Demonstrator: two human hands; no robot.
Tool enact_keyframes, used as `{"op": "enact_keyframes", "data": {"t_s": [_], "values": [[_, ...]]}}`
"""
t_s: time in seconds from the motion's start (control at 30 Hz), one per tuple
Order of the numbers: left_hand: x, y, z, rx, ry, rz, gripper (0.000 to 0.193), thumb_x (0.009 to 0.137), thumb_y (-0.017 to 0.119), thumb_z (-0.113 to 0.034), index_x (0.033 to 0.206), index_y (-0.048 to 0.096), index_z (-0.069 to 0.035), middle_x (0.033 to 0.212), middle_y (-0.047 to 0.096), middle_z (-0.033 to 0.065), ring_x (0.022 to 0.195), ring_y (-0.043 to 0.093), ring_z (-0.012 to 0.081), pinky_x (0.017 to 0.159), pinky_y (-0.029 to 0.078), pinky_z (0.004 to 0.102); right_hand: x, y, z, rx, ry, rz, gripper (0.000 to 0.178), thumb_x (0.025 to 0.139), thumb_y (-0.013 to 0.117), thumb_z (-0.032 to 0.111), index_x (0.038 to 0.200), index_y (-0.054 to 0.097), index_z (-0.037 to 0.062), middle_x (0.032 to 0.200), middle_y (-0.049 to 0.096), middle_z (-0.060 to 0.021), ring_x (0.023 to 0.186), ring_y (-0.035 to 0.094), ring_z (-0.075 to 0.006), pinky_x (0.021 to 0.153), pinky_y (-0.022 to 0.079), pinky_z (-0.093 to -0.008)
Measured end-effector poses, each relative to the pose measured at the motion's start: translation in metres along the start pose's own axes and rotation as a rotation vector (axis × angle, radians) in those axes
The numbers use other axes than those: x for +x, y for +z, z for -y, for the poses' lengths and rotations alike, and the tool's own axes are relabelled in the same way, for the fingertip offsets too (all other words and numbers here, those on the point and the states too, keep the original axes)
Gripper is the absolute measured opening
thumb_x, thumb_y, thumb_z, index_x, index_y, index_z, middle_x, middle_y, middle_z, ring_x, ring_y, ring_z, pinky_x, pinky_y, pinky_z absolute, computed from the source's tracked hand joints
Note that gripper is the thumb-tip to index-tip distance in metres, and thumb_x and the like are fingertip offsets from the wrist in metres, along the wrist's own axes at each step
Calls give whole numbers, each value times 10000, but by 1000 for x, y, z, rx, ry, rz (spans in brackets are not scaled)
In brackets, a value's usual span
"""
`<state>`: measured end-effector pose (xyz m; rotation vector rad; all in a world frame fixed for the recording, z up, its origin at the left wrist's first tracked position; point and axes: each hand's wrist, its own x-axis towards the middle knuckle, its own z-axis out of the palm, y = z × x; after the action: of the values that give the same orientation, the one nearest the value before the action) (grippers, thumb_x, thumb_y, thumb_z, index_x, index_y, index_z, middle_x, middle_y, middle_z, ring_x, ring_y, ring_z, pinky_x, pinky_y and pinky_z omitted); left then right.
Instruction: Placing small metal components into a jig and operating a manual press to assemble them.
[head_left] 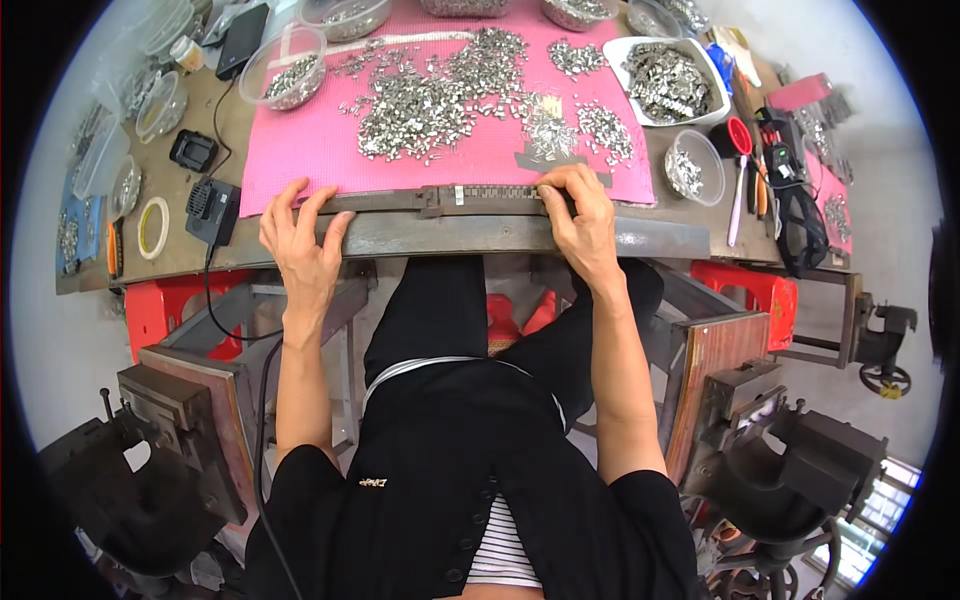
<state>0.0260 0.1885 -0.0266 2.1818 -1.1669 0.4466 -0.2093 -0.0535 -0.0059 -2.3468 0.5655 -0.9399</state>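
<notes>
A long dark metal bar jig [385, 201] lies along the front edge of the workbench, on the near rim of a pink mat [290, 150]. Its right half has a toothed row, and one small silver piece [459, 195] sits near the middle. My left hand [303, 240] rests at the bar's left end, fingers spread, with nothing visible in it. At the right end of the toothed row, my right hand [582, 220] has its fingers bent and closed toward the thumb; whatever is between the fingertips is hidden. Beyond the bar lies a large heap of small silver metal pieces [415, 110].
A white tray [617, 52] of metal parts and a clear tub [712, 170] stand at right. Several clear bowls, a tape roll [165, 228] and a black power adapter [211, 210] lie at left. Bench vises [800, 470] flank me; a cable [262, 420] hangs by my left arm.
</notes>
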Motion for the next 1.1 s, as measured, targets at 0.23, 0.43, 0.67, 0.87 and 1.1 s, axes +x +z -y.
{"op": "enact_keyframes", "data": {"t_s": [0.23,0.43,0.67,0.87,1.1], "values": [[6,-14,-8,-164,58,-39,431,775,847,-85,1173,683,-80,1153,625,103,1083,587,301,920,469,386,-9,4,-5,161,224,-56,102,878,709,26,976,680,25,920,666,-90,866,618,-255,798,481,-362],[23,-36,-72,-633,96,5,598,780,850,2,1320,599,-63,1102,640,100,969,634,190,824,536,332,-6,5,-6,265,314,-134,112,921,692,26,1030,683,4,911,669,-84,821,644,-189,750,511,-314],[52,60,-136,-523,419,162,370,767,828,-150,1118,735,-76,992,553,104,920,563,274,811,450,393,-15,-4,-9,-95,203,-336,237,897,701,48,1130,658,25,907,596,-112,833,603,-275,792,463,-391],[34,61,-123,-310,346,156,388,794,806,-256,1167,739,-171,1043,553,58,961,525,247,878,363,426,-39,-9,8,-8,215,-237,188,911,692,42,1095,719,10,967,670,-103,859,640,-241,764,479,-350],[23,59,-128,-383,311,187,301,821,765,-129,1113,693,-143,1109,599,48,1101,548,250,1031,280,525,-46,-5,22,249,208,-261,49,884,710,-33,932,713,-24,919,696,-110,790,669,-190,719,524,-295]]}}
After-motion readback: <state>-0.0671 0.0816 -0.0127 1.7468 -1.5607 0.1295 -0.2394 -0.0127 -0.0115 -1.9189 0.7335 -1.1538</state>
